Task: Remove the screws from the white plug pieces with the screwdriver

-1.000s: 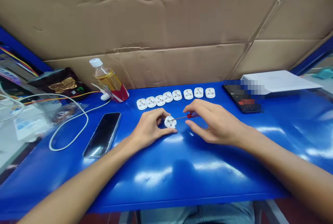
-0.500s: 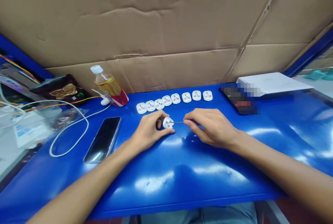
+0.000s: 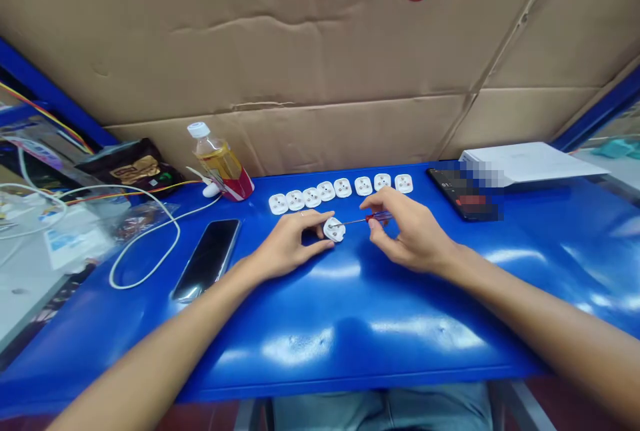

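My left hand (image 3: 290,242) pinches a small white round plug part (image 3: 334,229) and holds it tilted on the blue table (image 3: 350,311). My right hand (image 3: 407,231) grips a thin screwdriver (image 3: 365,219) with a red handle between thumb and fingers. Its metal tip meets the face of the plug part. A row of several more white plug parts (image 3: 340,192) lies just behind both hands.
A black phone (image 3: 206,259) lies left of my hands beside a looped white cable (image 3: 150,244). A tilted drink bottle (image 3: 220,162) leans at the back left. A second phone (image 3: 463,192) and a white box (image 3: 530,161) sit at the right. A cardboard wall stands behind.
My right hand has re-gripped the screwdriver: its red handle shows again after being hidden half a second ago. The view has shifted slightly. The left hand keeps its hold on the plug part.
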Demonstrator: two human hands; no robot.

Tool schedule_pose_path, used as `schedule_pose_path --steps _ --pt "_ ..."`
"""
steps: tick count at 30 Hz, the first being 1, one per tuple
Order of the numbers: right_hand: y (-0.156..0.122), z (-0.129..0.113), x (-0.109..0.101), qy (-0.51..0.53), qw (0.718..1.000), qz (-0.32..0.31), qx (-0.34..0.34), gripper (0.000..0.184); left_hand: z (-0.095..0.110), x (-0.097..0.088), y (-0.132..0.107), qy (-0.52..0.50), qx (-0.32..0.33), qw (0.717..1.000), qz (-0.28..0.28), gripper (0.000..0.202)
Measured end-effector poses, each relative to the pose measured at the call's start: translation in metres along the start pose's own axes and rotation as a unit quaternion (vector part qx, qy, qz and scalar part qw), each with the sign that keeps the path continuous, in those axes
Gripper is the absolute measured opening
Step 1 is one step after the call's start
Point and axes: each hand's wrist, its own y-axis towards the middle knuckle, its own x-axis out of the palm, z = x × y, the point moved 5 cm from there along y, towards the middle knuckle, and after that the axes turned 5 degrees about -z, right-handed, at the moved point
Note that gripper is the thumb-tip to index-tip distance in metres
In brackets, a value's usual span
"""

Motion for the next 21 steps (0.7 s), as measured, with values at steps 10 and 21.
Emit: schedule_pose_path --steps 10,21 --pt "-0.001 -0.004 0.000 0.001 0.999 -0.040 -0.005 0.016 -0.001 0.001 0.001 0.028 0.018 0.999 0.015 0.045" --pt "-0.001 -0.006 -0.002 -0.021 0.998 -0.042 -0.051 0.018 -0.002 0.000 0.001 0.053 0.038 0.998 0.024 0.045"
